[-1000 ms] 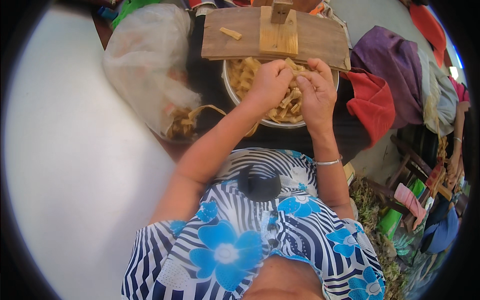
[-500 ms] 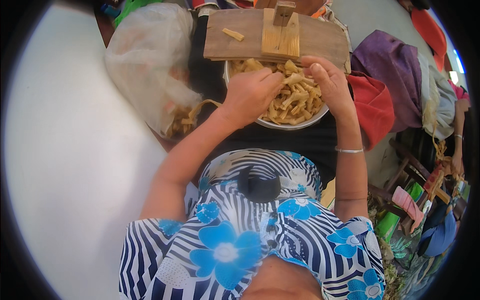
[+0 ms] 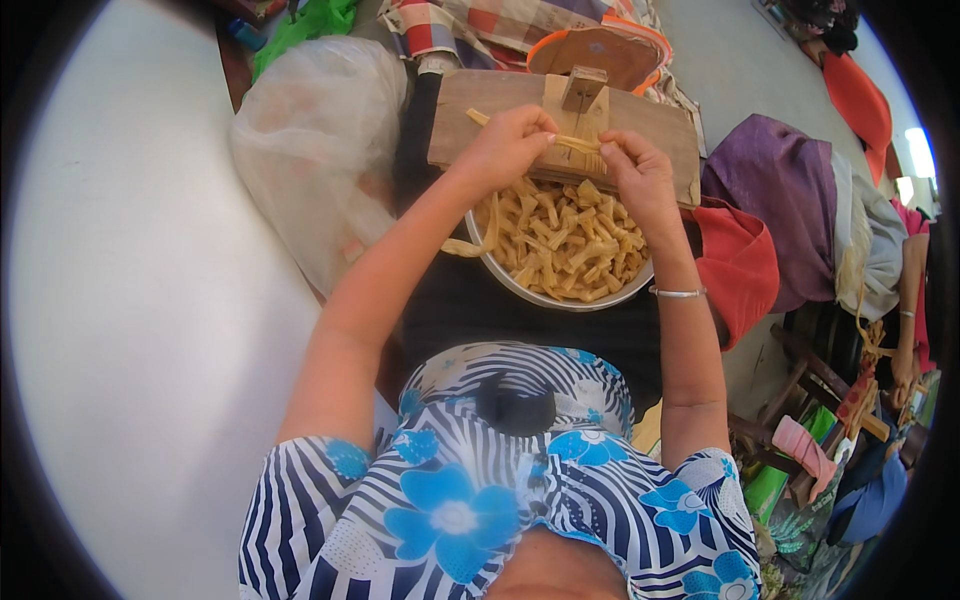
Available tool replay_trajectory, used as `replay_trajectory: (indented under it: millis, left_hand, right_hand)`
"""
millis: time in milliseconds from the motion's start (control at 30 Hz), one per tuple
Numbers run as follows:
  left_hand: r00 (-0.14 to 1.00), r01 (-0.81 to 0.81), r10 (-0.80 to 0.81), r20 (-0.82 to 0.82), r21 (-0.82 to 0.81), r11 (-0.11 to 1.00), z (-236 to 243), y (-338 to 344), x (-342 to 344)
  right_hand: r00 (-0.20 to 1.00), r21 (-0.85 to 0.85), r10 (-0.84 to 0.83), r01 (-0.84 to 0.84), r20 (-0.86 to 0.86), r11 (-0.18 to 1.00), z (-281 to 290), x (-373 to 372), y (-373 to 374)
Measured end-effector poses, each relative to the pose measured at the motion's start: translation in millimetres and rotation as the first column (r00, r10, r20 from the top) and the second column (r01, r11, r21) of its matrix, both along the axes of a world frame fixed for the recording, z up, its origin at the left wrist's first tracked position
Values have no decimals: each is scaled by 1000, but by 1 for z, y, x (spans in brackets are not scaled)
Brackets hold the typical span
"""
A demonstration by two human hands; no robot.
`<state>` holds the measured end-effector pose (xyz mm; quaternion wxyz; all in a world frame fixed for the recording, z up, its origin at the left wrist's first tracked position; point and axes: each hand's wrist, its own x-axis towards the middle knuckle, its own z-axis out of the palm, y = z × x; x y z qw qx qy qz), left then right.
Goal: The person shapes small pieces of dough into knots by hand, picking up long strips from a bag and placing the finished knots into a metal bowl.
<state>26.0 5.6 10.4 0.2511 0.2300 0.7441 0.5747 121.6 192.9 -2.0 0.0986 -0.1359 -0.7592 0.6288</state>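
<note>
My left hand (image 3: 510,145) and my right hand (image 3: 642,172) are closed, gripping a pale yellow fibrous strip (image 3: 578,146) stretched between them. The strip lies across a wooden board (image 3: 470,95), just on the near side of a small upright wooden block (image 3: 584,88) fixed to it. Another short yellow piece (image 3: 478,117) rests on the board beside my left hand. Below the board, a round metal basin (image 3: 535,298) in my lap holds many short, tan-yellow pieces (image 3: 570,240). A longer strip (image 3: 465,247) hangs over the basin's left rim.
A cloudy plastic bag (image 3: 315,140) stands left of the board beside a broad white surface (image 3: 140,300). Behind the board is an orange-rimmed round object (image 3: 600,52). Purple cloth (image 3: 775,200) and red cloth (image 3: 735,260) lie to the right. Another person's arm (image 3: 908,310) shows at far right.
Both hands have moved from over the basin to the board, now holding a strip stretched between them. The view has shifted, showing more beyond the board and more of the basin's contents.
</note>
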Motion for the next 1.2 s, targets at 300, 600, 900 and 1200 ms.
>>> replay_trajectory:
  millis: [300,600,900,1200]
  left_hand:
    - [857,-255,23,-515,-385,887,-14,-2,-12]
    - [944,47,-56,326,35,998,8,4,85]
    - [933,320,-333,-138,-106,941,27,-25,67]
    - [924,-5,-164,347,438,899,37,18,135]
  right_hand:
    - [998,623,25,-61,66,780,9,9,7]
    - [996,549,-83,77,-14,832,6,50,-51]
    - [840,-286,484,-414,246,864,66,126,-59]
    - [952,72,-158,183,-263,980,28,85,-47]
